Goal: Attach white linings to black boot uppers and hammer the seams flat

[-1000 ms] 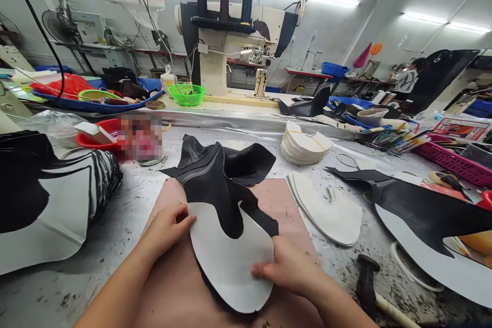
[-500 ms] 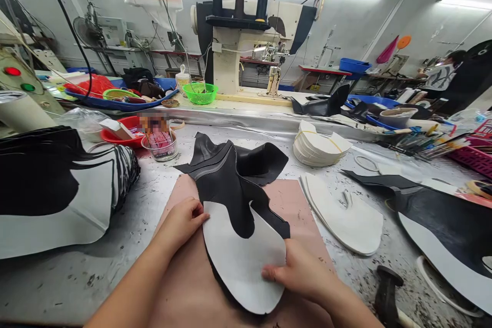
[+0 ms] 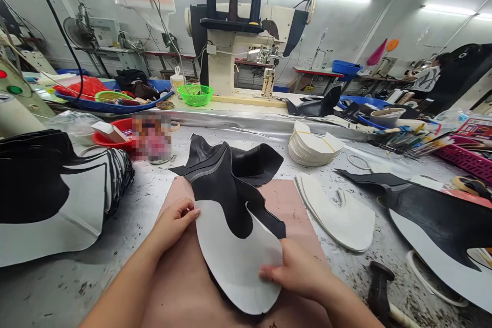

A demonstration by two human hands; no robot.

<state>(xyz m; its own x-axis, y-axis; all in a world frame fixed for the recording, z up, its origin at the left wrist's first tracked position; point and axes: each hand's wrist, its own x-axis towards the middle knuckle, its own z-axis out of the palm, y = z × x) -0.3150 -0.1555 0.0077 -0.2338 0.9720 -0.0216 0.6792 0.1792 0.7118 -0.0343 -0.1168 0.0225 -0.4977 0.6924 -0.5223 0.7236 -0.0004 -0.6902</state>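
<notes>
A black leather shoe upper [image 3: 219, 179] lies on a pinkish board in front of me, its far end curling up. Over its near part sits a U-shaped white lining piece [image 3: 238, 266], with dark leather showing along its lower left edge. My left hand [image 3: 175, 223] pinches the upper left corner of the lining between thumb and forefinger. At the right edge my right hand [image 3: 298, 271] grips the lining and leather together, thumb on top and fingers hidden underneath.
Black-and-white pieces are stacked [image 3: 54, 200] at left. White cut pieces [image 3: 342, 215] and a bundled white stack [image 3: 313, 146] lie at right, near a dark-headed hammer [image 3: 380, 287]. Behind stands a sewing machine [image 3: 226, 56]; a person [image 3: 426, 79] sits far right.
The camera view has swung slightly to the right, so the surroundings sit further left. Both hands keep their holds, and the lining piece barely moves on the leather.
</notes>
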